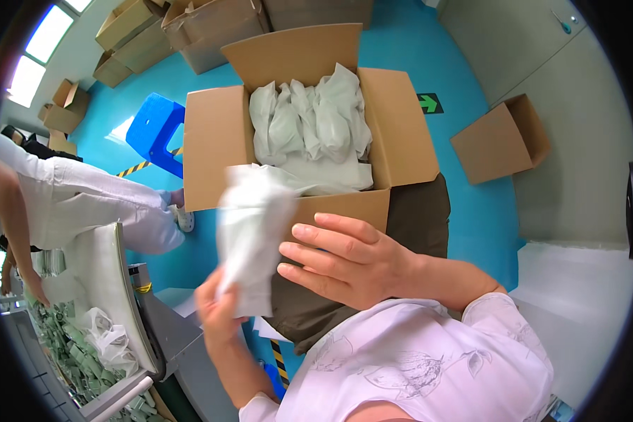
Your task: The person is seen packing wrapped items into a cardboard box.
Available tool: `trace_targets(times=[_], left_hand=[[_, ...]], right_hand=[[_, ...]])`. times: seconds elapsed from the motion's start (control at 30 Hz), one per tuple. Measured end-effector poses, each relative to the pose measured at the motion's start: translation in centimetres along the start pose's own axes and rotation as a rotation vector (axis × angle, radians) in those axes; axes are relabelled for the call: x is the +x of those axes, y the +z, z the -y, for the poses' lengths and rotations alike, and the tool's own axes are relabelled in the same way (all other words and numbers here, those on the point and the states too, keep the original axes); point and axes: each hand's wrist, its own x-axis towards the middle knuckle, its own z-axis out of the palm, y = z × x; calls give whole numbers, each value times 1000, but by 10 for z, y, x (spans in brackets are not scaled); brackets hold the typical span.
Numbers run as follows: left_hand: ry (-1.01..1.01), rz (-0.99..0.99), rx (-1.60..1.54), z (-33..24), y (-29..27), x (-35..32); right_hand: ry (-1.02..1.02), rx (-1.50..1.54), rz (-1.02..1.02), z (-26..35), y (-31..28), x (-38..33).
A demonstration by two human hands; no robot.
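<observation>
Left hand grips one white bag; right hand open beside it, before one bag-filled cardboard box

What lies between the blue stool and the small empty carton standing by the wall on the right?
In the head view, the big open carton stuffed with white bags sits between the blue stool and the small carton.

Motion-blurred white bag in hands

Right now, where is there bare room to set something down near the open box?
Bare turquoise floor lies beyond the open brown cardboard box, up to the small empty carton on the right. The box itself is crowded with pale plastic-wrapped bundles. The left hand holds a blurred white bag; the right hand is open.
</observation>
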Motion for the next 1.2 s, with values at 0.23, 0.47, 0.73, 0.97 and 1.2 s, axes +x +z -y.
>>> trace_targets(times=[0.23,0.47,0.73,0.97,1.2], left_hand=[[107,687,370,-6,64,56],[-18,838,590,-67,84,143],[220,385,-166,-40,100,166],[660,1,424,20,100,151],[812,170,878,-4,133,176]], right_hand=[[80,24,362,-21,-13,-12],[184,40,408,-68,-12,10],[923,561,-1,-105,-1,9],[1172,654,-276,-110,22,9],[1136,1007,-639,-95,88,-10]])
